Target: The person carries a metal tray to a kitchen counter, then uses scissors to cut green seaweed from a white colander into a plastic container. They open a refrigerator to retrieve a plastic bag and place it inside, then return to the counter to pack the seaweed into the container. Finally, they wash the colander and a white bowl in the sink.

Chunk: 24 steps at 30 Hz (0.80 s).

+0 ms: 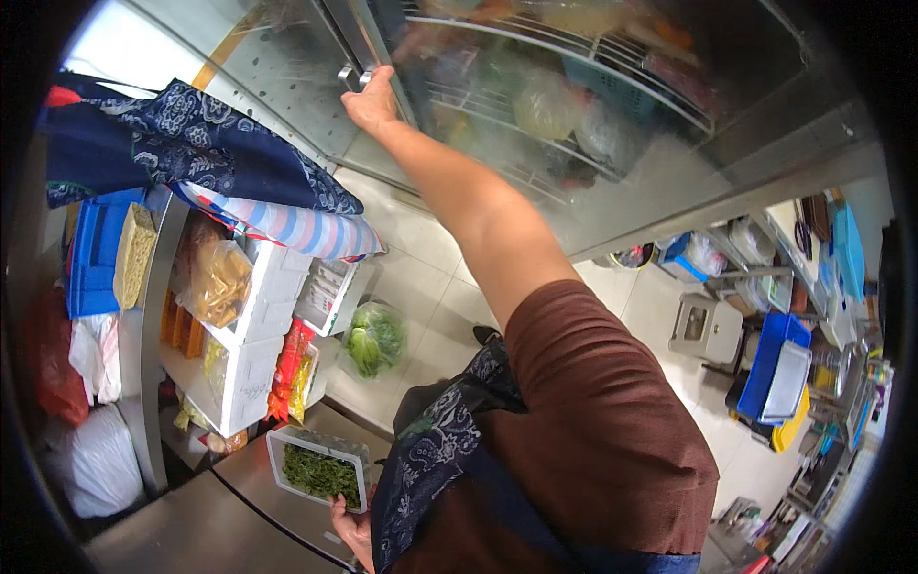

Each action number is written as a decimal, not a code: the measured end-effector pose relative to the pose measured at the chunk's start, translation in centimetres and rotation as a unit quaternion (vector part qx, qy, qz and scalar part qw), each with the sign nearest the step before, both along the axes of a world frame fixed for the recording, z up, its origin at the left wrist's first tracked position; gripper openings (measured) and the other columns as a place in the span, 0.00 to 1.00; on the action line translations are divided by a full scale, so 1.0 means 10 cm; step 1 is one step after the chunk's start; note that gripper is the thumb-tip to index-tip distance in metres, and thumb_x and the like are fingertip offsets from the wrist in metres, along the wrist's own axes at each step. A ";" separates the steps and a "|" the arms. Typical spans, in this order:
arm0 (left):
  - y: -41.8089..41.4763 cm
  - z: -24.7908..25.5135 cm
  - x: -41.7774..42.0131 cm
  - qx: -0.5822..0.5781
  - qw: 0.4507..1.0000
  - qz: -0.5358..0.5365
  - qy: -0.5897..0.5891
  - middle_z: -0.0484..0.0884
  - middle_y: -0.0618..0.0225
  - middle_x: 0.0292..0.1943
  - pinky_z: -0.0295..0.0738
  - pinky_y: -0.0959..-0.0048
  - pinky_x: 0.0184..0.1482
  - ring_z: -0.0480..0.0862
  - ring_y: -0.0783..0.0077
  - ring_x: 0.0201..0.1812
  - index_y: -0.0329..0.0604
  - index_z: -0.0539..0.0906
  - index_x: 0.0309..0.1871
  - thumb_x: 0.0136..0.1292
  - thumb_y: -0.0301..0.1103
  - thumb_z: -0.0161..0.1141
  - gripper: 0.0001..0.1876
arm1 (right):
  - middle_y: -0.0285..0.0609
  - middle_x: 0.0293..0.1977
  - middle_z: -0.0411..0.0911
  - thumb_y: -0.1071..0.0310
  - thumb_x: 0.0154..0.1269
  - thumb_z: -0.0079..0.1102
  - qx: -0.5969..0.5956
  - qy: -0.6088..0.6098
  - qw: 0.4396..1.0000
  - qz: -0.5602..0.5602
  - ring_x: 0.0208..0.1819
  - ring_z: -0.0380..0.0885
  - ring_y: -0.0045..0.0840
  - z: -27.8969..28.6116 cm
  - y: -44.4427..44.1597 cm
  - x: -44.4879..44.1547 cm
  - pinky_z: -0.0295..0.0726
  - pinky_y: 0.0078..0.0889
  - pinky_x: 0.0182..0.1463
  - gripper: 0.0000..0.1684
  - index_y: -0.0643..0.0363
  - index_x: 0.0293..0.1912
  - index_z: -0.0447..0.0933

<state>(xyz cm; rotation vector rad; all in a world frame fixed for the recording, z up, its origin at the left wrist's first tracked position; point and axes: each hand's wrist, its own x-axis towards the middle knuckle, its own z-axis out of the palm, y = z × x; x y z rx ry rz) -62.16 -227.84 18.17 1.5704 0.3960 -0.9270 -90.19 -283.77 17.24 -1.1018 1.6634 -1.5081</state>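
Note:
My left hand (351, 527), low in the picture, holds a clear plastic container (362, 459) by its edge, with chopped leafy greens (319, 470) inside. My right hand (371, 100) reaches far up and grips a metal handle (366, 77) on a glass door of an upright display refrigerator (609, 208). A second handle (346, 73) sits right beside it on the neighbouring door. Behind the misted glass, wire shelves (531, 115) bear bagged food, partly blurred.
White foam boxes (265, 359) stacked at the left stand by a bag of green leafy vegetables (374, 340) on the tiled floor (437, 287). Patterned blue cloth (215, 136) hangs above them. A steel surface (215, 524) lies at lower left; blue tubs (774, 366) and shelving stand right.

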 end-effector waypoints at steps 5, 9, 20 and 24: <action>-0.08 -0.25 0.93 -0.017 0.992 -0.117 0.040 0.65 0.55 0.49 0.68 0.43 0.45 0.69 0.45 0.46 0.50 0.60 0.56 0.49 0.30 0.53 0.28 | 0.49 0.33 0.72 0.68 0.41 0.60 0.002 -0.072 0.992 -0.105 0.37 0.74 0.40 0.03 -0.02 0.14 0.69 0.39 0.43 0.30 0.56 0.42 0.53; -0.35 -0.30 1.49 0.053 0.976 -0.205 0.048 0.67 0.56 0.48 0.70 0.44 0.44 0.71 0.46 0.46 0.48 0.60 0.59 0.46 0.30 0.57 0.32 | 0.53 0.32 0.71 0.67 0.42 0.57 -0.023 -0.045 0.995 -0.090 0.35 0.72 0.45 -0.04 0.36 0.46 0.68 0.42 0.40 0.26 0.59 0.40 0.54; -1.39 -0.55 1.98 -0.070 0.864 -0.492 0.087 0.67 0.59 0.54 0.75 0.51 0.34 0.73 0.51 0.49 0.50 0.58 0.61 0.58 0.28 0.44 0.25 | 0.44 0.28 0.61 0.74 0.51 0.51 -0.133 0.105 0.984 0.062 0.28 0.64 0.29 -0.23 2.97 1.25 0.67 0.32 0.33 0.17 0.59 0.38 0.53; -1.58 -0.57 1.72 -0.096 0.831 -0.538 0.107 0.66 0.59 0.54 0.76 0.51 0.35 0.73 0.51 0.49 0.51 0.58 0.60 0.59 0.27 0.44 0.24 | 0.52 0.34 0.66 0.72 0.52 0.53 -0.019 0.182 0.975 0.123 0.34 0.70 0.42 -0.27 4.08 1.14 0.69 0.37 0.38 0.21 0.62 0.42 0.53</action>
